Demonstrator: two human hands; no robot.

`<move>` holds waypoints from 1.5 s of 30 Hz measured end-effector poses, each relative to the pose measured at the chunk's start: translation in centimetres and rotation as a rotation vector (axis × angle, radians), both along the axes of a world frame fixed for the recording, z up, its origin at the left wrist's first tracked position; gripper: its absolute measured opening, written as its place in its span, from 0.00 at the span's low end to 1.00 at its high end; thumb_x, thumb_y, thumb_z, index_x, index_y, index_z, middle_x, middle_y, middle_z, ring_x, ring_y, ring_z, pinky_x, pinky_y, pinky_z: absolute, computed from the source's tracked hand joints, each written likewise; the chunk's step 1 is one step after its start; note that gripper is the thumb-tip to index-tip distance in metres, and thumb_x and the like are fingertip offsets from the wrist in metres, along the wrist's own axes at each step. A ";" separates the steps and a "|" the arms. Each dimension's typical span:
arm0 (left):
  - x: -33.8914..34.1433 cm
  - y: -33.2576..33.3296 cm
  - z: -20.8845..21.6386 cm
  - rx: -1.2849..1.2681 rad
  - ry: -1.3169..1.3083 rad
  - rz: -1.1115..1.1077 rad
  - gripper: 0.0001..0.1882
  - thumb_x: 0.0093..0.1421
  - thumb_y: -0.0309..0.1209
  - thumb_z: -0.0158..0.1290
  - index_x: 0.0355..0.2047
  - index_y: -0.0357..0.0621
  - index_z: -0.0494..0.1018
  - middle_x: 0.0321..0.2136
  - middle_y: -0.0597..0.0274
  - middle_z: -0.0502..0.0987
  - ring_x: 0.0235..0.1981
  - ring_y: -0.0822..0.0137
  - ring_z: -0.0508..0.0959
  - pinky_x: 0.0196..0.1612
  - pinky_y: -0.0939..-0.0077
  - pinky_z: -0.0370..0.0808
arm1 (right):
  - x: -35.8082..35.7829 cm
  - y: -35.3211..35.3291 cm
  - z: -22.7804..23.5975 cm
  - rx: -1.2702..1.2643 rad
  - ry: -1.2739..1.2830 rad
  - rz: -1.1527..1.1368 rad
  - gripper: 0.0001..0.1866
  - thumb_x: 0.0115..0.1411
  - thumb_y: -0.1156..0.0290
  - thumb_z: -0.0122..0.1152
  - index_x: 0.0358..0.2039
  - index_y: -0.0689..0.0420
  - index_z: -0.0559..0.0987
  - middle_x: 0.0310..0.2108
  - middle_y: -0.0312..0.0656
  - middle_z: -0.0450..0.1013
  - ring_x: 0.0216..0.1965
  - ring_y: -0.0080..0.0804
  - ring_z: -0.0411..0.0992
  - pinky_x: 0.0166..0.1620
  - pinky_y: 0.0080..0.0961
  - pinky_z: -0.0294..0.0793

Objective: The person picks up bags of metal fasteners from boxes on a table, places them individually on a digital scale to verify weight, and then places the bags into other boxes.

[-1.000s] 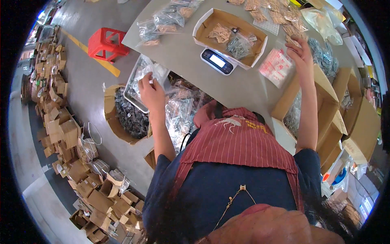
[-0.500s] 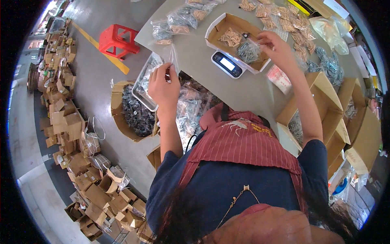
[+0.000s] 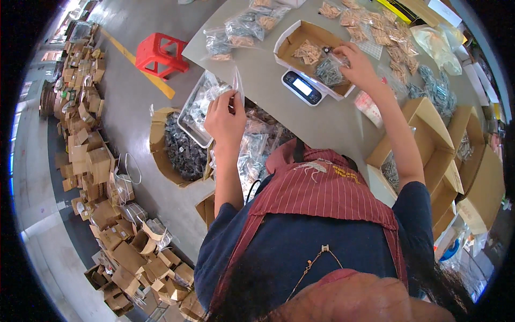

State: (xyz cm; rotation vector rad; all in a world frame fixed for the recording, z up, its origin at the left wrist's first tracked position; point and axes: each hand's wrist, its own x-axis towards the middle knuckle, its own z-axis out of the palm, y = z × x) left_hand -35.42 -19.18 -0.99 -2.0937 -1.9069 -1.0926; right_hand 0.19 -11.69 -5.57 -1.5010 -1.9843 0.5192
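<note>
My left hand (image 3: 225, 115) is closed, thumb and fingers pinching a clear plastic bag (image 3: 237, 81) above the table's left edge. Below that hand lies a white tray (image 3: 203, 140) with clear bags in it. My right hand (image 3: 357, 65) reaches into a shallow cardboard box (image 3: 287, 47), its fingers closed on the edge of a clear bag of screws (image 3: 329, 73). Beside that bag, in the same box, lies a pile of wooden dowels (image 3: 308, 52). A digital scale (image 3: 302, 87) with a lit display shows at the box's near side.
Bagged dowels (image 3: 378, 33) spread over the far table, with bagged hardware (image 3: 244, 26) at far left. Long screws (image 3: 437, 88) and open cartons (image 3: 424, 131) stand right. A carton of black parts (image 3: 185, 147) sits by the tray; a red stool (image 3: 160, 55) stands on the floor.
My left hand has shifted slightly right and nearer, the clear bag with it. My right hand has moved a little left over the screw bag. The whole view has shifted slightly.
</note>
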 end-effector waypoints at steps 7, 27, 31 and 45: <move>0.8 -0.1 -0.2 -0.007 -0.010 -0.017 0.03 0.56 0.30 0.59 0.31 0.47 0.79 0.24 0.65 0.79 0.25 0.64 0.78 0.28 0.71 0.74 | 0.5 0.1 -0.5 0.048 0.001 -0.018 0.21 0.48 0.78 0.57 0.45 0.57 0.75 0.54 0.49 0.67 0.55 0.51 0.67 0.57 0.39 0.69; 6.1 0.3 -1.4 -0.253 0.021 -0.165 0.06 0.55 0.33 0.56 0.31 0.47 0.78 0.25 0.58 0.80 0.29 0.55 0.80 0.33 0.62 0.76 | -0.5 0.0 0.5 -0.168 -0.301 0.066 0.21 0.48 0.76 0.62 0.45 0.55 0.74 0.43 0.46 0.77 0.45 0.39 0.75 0.48 0.38 0.74; 7.8 -0.2 -1.3 -0.515 -0.077 -0.265 0.10 0.57 0.37 0.55 0.35 0.48 0.79 0.24 0.56 0.80 0.27 0.54 0.81 0.32 0.61 0.75 | -2.7 -3.6 5.0 -0.308 0.473 0.004 0.17 0.53 0.72 0.66 0.43 0.56 0.73 0.32 0.39 0.78 0.29 0.28 0.76 0.33 0.25 0.76; 8.9 -0.1 1.2 -0.848 -0.449 -0.539 0.13 0.56 0.32 0.56 0.39 0.39 0.81 0.19 0.53 0.79 0.19 0.63 0.79 0.27 0.69 0.74 | -2.8 -9.6 8.7 0.310 0.043 0.293 0.09 0.50 0.80 0.63 0.34 0.57 0.79 0.40 0.38 0.80 0.39 0.36 0.77 0.39 0.28 0.77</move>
